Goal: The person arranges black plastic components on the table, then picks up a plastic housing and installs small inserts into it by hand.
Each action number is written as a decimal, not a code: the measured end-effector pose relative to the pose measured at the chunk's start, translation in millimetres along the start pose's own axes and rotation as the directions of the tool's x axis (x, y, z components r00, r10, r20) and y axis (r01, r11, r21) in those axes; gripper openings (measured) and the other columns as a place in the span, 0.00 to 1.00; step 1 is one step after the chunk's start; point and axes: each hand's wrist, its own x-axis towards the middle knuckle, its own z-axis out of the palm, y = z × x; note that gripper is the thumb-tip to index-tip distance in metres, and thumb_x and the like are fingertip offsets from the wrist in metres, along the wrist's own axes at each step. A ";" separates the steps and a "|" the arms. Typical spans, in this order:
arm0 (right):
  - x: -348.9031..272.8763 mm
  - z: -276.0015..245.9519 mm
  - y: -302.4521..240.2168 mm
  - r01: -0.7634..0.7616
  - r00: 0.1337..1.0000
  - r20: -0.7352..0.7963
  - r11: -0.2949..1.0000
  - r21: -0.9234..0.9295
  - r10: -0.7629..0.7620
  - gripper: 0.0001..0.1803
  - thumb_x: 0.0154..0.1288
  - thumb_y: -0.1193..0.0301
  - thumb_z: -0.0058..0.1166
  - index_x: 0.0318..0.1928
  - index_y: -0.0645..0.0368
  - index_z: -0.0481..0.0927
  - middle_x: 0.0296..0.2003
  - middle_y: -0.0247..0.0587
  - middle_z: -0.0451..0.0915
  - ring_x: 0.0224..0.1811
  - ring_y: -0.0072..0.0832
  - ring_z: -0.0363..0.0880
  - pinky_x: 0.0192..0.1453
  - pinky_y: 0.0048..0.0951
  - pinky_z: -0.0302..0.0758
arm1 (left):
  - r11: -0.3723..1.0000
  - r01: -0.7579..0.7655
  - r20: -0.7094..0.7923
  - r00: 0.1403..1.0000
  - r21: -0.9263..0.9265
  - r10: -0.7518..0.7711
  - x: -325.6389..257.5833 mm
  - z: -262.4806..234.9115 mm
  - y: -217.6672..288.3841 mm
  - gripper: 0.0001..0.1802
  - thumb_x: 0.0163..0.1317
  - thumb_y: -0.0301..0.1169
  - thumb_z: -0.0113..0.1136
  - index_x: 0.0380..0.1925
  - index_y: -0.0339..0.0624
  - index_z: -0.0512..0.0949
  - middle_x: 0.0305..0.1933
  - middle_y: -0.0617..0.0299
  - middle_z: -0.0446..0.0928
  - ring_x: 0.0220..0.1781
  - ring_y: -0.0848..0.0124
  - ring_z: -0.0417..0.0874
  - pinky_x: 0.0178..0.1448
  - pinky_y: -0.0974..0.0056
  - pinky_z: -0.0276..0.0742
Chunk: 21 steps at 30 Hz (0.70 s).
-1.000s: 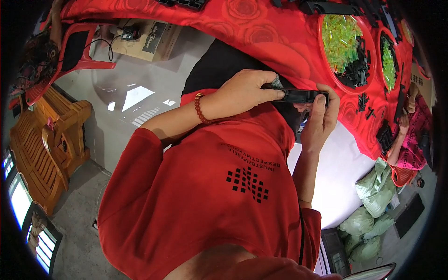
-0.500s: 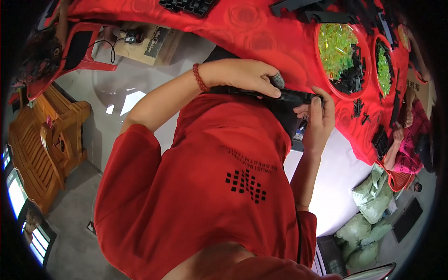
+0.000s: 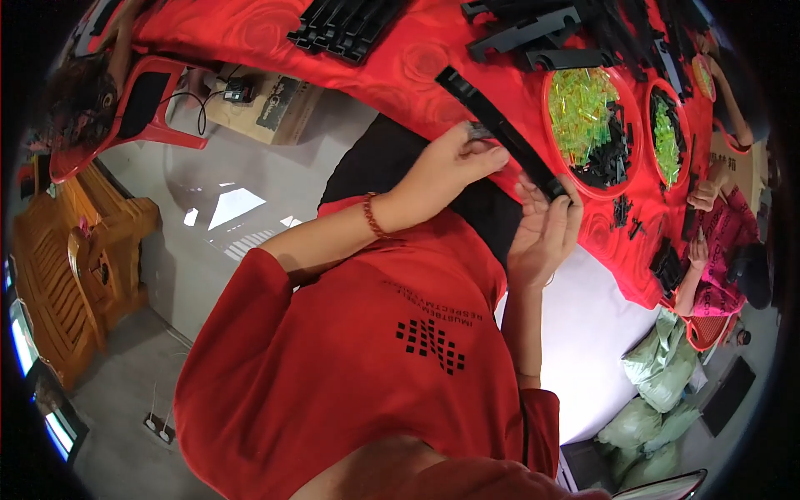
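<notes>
A long, narrow black plastic strip [image 3: 500, 129] slants in front of me, its far end up to the left over the red cloth. My right hand [image 3: 542, 229] grips the near end between thumb and fingers. Beside the strip's middle is my left hand [image 3: 442, 171], thumb and fingers drawn together in a pinch; a grey covering sits on one fingertip. Whatever that pinch may hold is too small to make out. To the right stands a red round tray [image 3: 557, 158] with yellow-green clear pieces [image 3: 583, 108] and small black parts [image 3: 612, 158].
Several black strips [image 3: 533, 33] lie piled on the red-covered table [image 3: 417, 62], and more stand in a row [image 3: 346, 29] at the far left. A second red tray [image 3: 685, 137] is further right. A person in pink [image 3: 721, 250] sits there. A red chair [image 3: 158, 92] stands left.
The strip has swung from nearly level to a steep slant, its left end rising away from me. My left hand has moved lower; the right still grips the same end.
</notes>
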 end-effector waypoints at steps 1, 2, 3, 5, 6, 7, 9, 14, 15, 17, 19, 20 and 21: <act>-2.9 3.5 2.5 -0.017 1.000 0.021 1.000 0.022 0.016 0.18 0.80 0.70 0.38 0.61 0.69 0.62 0.48 0.61 0.78 0.48 0.45 0.84 0.57 0.42 0.80 | 0.997 -0.003 -0.011 1.000 -0.074 0.003 6.2 4.6 -1.0 0.12 0.72 0.32 0.54 0.51 0.38 0.73 0.49 0.58 0.79 0.50 0.70 0.82 0.55 0.64 0.78; -6.1 6.6 6.0 -0.044 0.999 -0.007 0.999 -0.007 0.044 0.18 0.80 0.70 0.38 0.61 0.68 0.60 0.50 0.62 0.77 0.50 0.45 0.84 0.58 0.42 0.80 | 0.989 -0.007 -0.020 1.000 -0.148 0.004 10.9 7.9 -1.3 0.12 0.73 0.32 0.52 0.51 0.38 0.73 0.50 0.58 0.79 0.52 0.70 0.81 0.57 0.63 0.78; -9.5 7.4 8.6 -0.040 0.999 0.003 0.999 -0.006 0.040 0.18 0.80 0.70 0.38 0.61 0.68 0.60 0.50 0.62 0.77 0.50 0.45 0.84 0.58 0.42 0.80 | 0.989 -0.017 -0.024 1.000 -0.149 0.014 13.7 10.6 -1.0 0.12 0.73 0.32 0.52 0.51 0.38 0.73 0.50 0.58 0.79 0.52 0.70 0.81 0.57 0.63 0.78; -15.7 9.0 11.4 -0.135 0.990 0.045 0.990 -0.033 0.137 0.17 0.79 0.72 0.38 0.61 0.68 0.59 0.52 0.61 0.75 0.50 0.44 0.83 0.58 0.41 0.80 | 0.970 -0.022 -0.071 0.997 -0.243 0.005 17.9 14.6 -0.3 0.13 0.74 0.32 0.51 0.54 0.39 0.71 0.51 0.58 0.78 0.54 0.71 0.80 0.56 0.63 0.78; -17.4 14.2 9.1 -0.162 0.985 0.052 0.982 -0.097 0.167 0.17 0.78 0.73 0.40 0.61 0.69 0.57 0.52 0.59 0.75 0.50 0.42 0.83 0.58 0.39 0.80 | 0.978 -0.059 -0.090 0.995 -0.201 0.042 18.6 15.3 -2.2 0.13 0.74 0.32 0.50 0.54 0.39 0.69 0.48 0.58 0.78 0.51 0.70 0.80 0.55 0.63 0.78; -19.9 14.6 10.0 -0.169 0.980 0.088 0.978 -0.123 0.181 0.18 0.77 0.76 0.42 0.60 0.70 0.57 0.52 0.56 0.74 0.50 0.40 0.83 0.56 0.36 0.79 | 0.977 -0.064 -0.090 0.995 -0.201 0.046 18.5 14.7 -3.6 0.13 0.74 0.32 0.50 0.54 0.39 0.69 0.48 0.58 0.78 0.51 0.70 0.80 0.55 0.63 0.78; -22.3 16.2 11.0 -0.177 0.961 0.171 0.957 -0.229 0.219 0.20 0.75 0.77 0.45 0.62 0.71 0.57 0.53 0.54 0.74 0.51 0.36 0.82 0.56 0.33 0.79 | 0.992 -0.080 -0.122 0.990 -0.100 0.068 17.2 14.5 -4.0 0.11 0.75 0.32 0.48 0.52 0.39 0.68 0.44 0.59 0.76 0.47 0.71 0.80 0.53 0.63 0.78; -29.1 21.0 10.5 -0.121 0.919 0.314 0.929 -0.350 0.238 0.29 0.72 0.78 0.50 0.69 0.70 0.55 0.50 0.47 0.74 0.45 0.26 0.77 0.54 0.27 0.74 | 0.932 -0.146 -0.087 0.979 0.331 0.185 11.5 10.7 3.7 0.12 0.74 0.31 0.48 0.50 0.35 0.67 0.37 0.59 0.73 0.37 0.73 0.75 0.43 0.65 0.75; -25.4 15.6 8.2 -0.080 0.903 0.339 0.878 -0.472 0.264 0.29 0.72 0.78 0.49 0.68 0.70 0.56 0.50 0.45 0.74 0.45 0.25 0.76 0.54 0.27 0.74 | 0.933 -0.144 -0.089 0.979 0.331 0.183 9.4 9.3 7.0 0.12 0.74 0.31 0.48 0.50 0.35 0.67 0.37 0.59 0.73 0.37 0.73 0.75 0.43 0.65 0.75; -16.3 6.5 0.3 0.070 0.910 0.347 0.742 -0.667 0.226 0.24 0.75 0.75 0.46 0.67 0.70 0.60 0.50 0.43 0.73 0.44 0.23 0.76 0.54 0.28 0.74 | 0.828 -0.196 -0.035 0.967 0.525 0.251 4.4 7.4 16.1 0.13 0.72 0.29 0.50 0.52 0.34 0.67 0.36 0.57 0.73 0.37 0.70 0.75 0.44 0.64 0.74; -1.8 14.1 -6.6 -0.011 0.960 0.237 0.867 -0.498 0.148 0.23 0.77 0.73 0.42 0.67 0.70 0.60 0.49 0.43 0.73 0.44 0.24 0.77 0.53 0.28 0.74 | 0.783 -0.234 0.023 0.963 0.576 0.270 2.1 2.8 13.7 0.14 0.72 0.29 0.50 0.54 0.35 0.68 0.37 0.56 0.73 0.38 0.68 0.75 0.46 0.63 0.73; 8.2 11.7 -6.8 0.015 0.977 0.185 0.836 -0.549 0.104 0.24 0.78 0.72 0.41 0.69 0.69 0.57 0.51 0.44 0.73 0.47 0.27 0.78 0.55 0.30 0.74 | 0.734 -0.277 0.085 0.954 0.620 0.288 1.4 1.3 12.5 0.15 0.71 0.28 0.51 0.55 0.36 0.68 0.37 0.55 0.73 0.39 0.66 0.76 0.47 0.63 0.73; 6.2 9.5 -7.1 0.009 0.979 0.176 0.835 -0.551 0.105 0.24 0.78 0.72 0.41 0.69 0.69 0.57 0.51 0.44 0.73 0.47 0.27 0.78 0.55 0.30 0.74 | 0.756 -0.254 0.106 0.965 0.604 0.239 -0.3 2.4 13.7 0.20 0.71 0.28 0.52 0.61 0.41 0.67 0.40 0.55 0.74 0.41 0.65 0.76 0.49 0.63 0.73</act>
